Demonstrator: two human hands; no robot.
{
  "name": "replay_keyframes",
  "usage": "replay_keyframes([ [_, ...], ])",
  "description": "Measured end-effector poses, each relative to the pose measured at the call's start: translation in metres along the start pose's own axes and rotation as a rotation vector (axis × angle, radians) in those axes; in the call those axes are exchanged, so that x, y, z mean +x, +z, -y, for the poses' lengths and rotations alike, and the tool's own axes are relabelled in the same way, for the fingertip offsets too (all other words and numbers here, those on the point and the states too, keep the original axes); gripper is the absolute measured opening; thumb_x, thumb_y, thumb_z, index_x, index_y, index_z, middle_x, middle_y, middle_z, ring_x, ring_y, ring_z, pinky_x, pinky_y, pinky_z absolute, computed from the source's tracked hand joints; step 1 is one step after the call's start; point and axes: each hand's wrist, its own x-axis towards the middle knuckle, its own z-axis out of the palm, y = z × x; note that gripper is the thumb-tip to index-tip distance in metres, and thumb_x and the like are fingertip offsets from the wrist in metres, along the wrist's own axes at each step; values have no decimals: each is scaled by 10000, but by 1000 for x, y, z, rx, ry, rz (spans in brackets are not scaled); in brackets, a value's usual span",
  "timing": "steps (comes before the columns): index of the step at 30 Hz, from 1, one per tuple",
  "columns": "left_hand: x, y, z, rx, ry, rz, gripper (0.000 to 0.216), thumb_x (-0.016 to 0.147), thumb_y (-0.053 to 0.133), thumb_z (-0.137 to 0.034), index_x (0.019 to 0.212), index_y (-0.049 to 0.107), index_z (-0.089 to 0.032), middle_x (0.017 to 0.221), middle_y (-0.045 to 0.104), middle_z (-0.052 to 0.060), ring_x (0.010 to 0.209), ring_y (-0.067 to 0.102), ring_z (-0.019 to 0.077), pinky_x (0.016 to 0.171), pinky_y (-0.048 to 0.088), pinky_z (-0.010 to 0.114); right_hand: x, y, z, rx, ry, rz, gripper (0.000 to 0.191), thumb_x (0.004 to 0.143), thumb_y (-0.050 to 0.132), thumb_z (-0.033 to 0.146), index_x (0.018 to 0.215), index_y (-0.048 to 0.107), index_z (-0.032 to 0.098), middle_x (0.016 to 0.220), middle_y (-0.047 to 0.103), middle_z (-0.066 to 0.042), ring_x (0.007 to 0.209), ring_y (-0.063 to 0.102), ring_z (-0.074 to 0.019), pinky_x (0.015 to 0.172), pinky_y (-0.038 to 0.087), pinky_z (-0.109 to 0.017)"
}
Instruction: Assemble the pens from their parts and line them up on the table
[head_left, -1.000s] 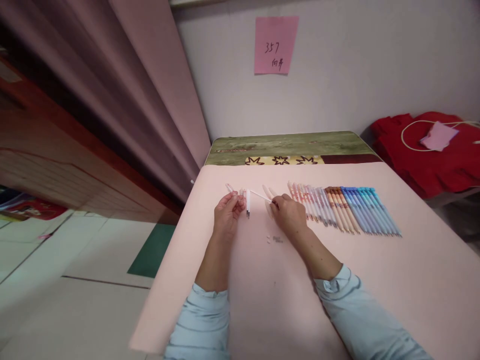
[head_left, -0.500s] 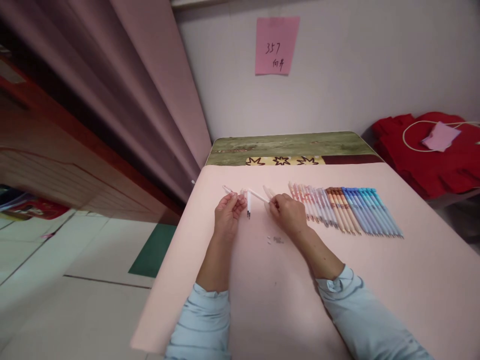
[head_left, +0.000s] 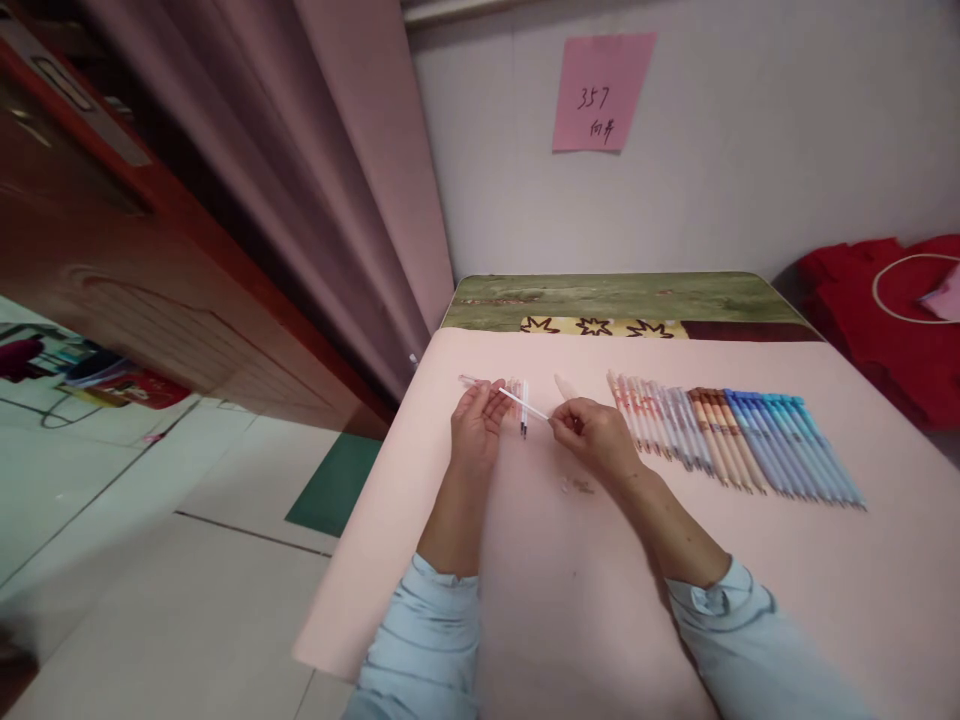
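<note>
My left hand [head_left: 475,428] is closed on a slim clear pen barrel [head_left: 469,380], whose end sticks out to the left past the fingers. Between the fingertips of my right hand [head_left: 596,436] is a thin white pen refill [head_left: 525,404], slanting up toward the left fingers. Its far end meets the left fingertips; whether it is inside anything I cannot tell. Behind it, other refills [head_left: 524,425] with dark tips lie on the table beside pinkish pen parts. A pale, pointed pen piece [head_left: 563,386] rests just beyond my right hand.
A row of pens [head_left: 739,440], shading from pink through brown to blue, lies at the right. Tiny parts [head_left: 583,487], too small to name, sit nearer me on the pink table cover [head_left: 570,620]. Red cloth [head_left: 855,310] is at far right, a curtain [head_left: 352,180] at left.
My view has swung left, shifting the scene rightward. The refill's far end has come closer to my left hand, and the left fingers have opened out somewhat around the barrel.
</note>
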Motion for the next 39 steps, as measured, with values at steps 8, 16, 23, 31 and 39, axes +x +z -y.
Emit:
replay_keyframes([
  [8,-3,3,-1,76,62,9,164,824,707,-212,912,601,-123,894,727,106,761,705,148,773,561,284,0,0,2,-21,1,31,76,744,591,188,688,640,200,627,600,17,557,513,-107,574,360,-215],
  [16,-2,1,2,131,127,-1,252,780,755,-258,918,589,-128,898,733,108,733,703,146,735,565,278,1,-2,5,-58,-78,20,77,749,580,189,698,636,198,629,601,13,564,522,-106,584,369,-208],
  [23,-10,8,4,161,11,72,217,782,748,-233,923,639,-111,953,734,132,763,712,159,692,569,254,2,-3,7,-27,-23,-10,99,771,576,231,706,645,201,625,609,8,562,529,-114,582,381,-215],
  [31,-13,15,8,70,-98,109,132,819,701,-174,923,654,-106,920,733,117,798,723,176,724,575,256,3,-1,4,96,26,-88,182,849,579,319,801,703,195,705,676,-23,622,590,-136,627,424,-232],
  [39,8,1,-11,-148,-11,-145,94,891,566,-57,841,638,-92,834,718,76,796,713,121,840,575,238,5,-16,-11,-201,380,-116,229,805,616,408,703,669,211,651,666,-21,601,585,-175,566,345,-265],
])
